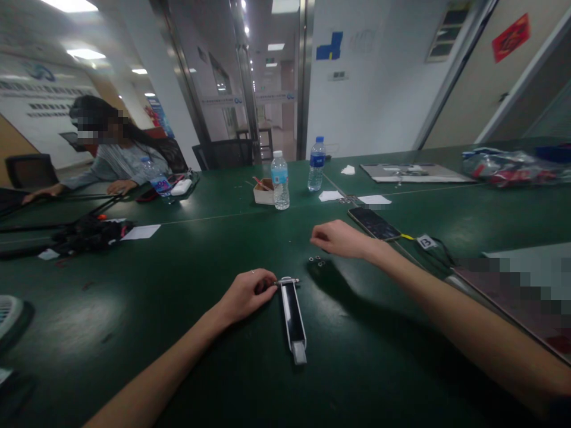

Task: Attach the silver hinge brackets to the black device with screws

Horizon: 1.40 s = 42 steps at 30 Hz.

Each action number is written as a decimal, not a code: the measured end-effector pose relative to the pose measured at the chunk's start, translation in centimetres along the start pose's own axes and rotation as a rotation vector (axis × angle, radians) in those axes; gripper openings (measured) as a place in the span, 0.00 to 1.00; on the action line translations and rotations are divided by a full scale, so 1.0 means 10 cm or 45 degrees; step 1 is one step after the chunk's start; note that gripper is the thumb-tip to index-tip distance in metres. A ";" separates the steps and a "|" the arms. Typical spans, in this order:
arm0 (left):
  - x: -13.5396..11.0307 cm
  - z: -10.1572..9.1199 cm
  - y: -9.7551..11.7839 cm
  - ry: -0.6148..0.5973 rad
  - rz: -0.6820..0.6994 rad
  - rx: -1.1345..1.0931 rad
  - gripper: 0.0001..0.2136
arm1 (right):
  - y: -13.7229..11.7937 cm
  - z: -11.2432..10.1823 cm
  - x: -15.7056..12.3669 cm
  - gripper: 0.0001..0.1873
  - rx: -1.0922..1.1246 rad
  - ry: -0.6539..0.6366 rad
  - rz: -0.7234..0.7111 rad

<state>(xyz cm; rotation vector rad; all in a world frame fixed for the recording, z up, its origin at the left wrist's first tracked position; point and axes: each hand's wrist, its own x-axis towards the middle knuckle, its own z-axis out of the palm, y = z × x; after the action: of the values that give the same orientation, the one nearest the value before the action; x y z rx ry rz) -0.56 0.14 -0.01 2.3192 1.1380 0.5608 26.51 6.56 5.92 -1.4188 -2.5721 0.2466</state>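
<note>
Head view: left hand (247,294) is pinching the far end of the narrow metal strip (293,318), apparently steadying it flat on the table (187,333). Right hand (341,239) is hovering, fingers drawn together, just beyond the small rings (316,260), which are lying loose within reach.

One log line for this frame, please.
left hand grips pin at bracket end | right hand over small nuts | green table

Dark green table (187,333), white-and-black bracket (293,318)
</note>
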 end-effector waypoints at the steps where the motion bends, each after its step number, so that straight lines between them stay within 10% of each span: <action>1: 0.00 0.00 0.00 0.000 0.004 0.005 0.08 | 0.03 -0.02 -0.01 0.09 -0.008 -0.070 0.005; 11: 0.01 -0.02 0.01 -0.020 0.024 0.038 0.09 | 0.14 0.10 -0.02 0.12 0.060 -0.473 0.054; 24: 0.01 -0.01 0.00 -0.012 0.024 0.017 0.09 | 0.17 0.07 -0.02 0.08 0.028 -0.492 0.033; 31: 0.01 -0.02 0.02 -0.027 0.024 0.021 0.08 | 0.22 0.11 0.00 0.20 -0.169 -0.142 0.136; 42: 0.01 -0.03 0.05 -0.041 0.002 0.024 0.08 | 0.48 0.01 0.06 0.20 -0.076 -0.377 0.147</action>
<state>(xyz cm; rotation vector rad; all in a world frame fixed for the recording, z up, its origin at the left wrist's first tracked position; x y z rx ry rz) -0.35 0.05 0.59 2.3368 1.1318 0.5135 30.10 9.56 4.75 -1.6679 -2.7498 0.4309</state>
